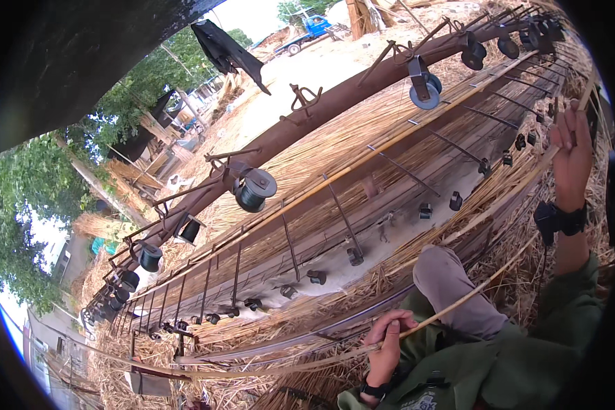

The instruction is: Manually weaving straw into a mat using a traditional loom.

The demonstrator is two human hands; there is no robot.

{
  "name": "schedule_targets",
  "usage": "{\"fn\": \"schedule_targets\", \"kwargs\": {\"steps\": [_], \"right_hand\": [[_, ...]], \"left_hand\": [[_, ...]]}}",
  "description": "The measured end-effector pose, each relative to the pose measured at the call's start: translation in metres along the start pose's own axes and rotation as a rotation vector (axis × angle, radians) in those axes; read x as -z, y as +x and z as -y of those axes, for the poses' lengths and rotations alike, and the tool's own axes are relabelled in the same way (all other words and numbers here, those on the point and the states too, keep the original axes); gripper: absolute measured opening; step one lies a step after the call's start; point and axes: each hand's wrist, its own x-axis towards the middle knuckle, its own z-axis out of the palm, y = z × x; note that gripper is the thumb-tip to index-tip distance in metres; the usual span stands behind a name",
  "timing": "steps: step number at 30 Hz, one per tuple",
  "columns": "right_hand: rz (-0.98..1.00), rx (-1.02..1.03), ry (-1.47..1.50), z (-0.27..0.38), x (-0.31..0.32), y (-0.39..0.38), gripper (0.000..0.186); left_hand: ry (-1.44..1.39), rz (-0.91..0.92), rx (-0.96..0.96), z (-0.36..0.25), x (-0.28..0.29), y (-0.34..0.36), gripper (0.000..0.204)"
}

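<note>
At the lower middle, my left hand (387, 339) is closed around a long pale reed stalk (471, 295). This stalk slants up to the right from my fingers, and reed also stretches away to the left beyond them. My right hand (572, 154), raised at the far right, has its fingers closed on a reed (586, 90) near the end of the rack. Just in front of my knees lies the long reed-weaving frame, with a row of metal rods and small black clamps (354, 256) along its near side. Dark bands circle both my wrists.
A rusty pipe (335, 102) with hanging wire spools (255, 189) crosses the view diagonally. A thin bamboo pole (352, 169) runs below it, over a layer of reeds. Loose straw (253, 386) covers the ground. Behind are trees, reed bundles and a blue truck (311, 29).
</note>
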Motion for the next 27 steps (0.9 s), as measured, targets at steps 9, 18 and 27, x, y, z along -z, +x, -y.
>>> {"fn": "schedule_targets", "kwargs": {"steps": [9, 18, 27], "right_hand": [[0.130, -0.362, 0.262, -0.066, -0.142, -0.166, 0.018], [-0.035, -0.424, 0.202, -0.065, -0.065, -0.146, 0.013], [-0.499, -0.399, 0.403, -0.009, -0.015, -0.075, 0.020]], "left_hand": [[-0.357, 0.139, -0.042, -0.004, -0.033, 0.021, 0.061], [-0.569, 0.034, -0.048, 0.021, -0.011, 0.012, 0.044], [-0.368, 0.414, -0.089, 0.020, -0.034, 0.011, 0.052]]}}
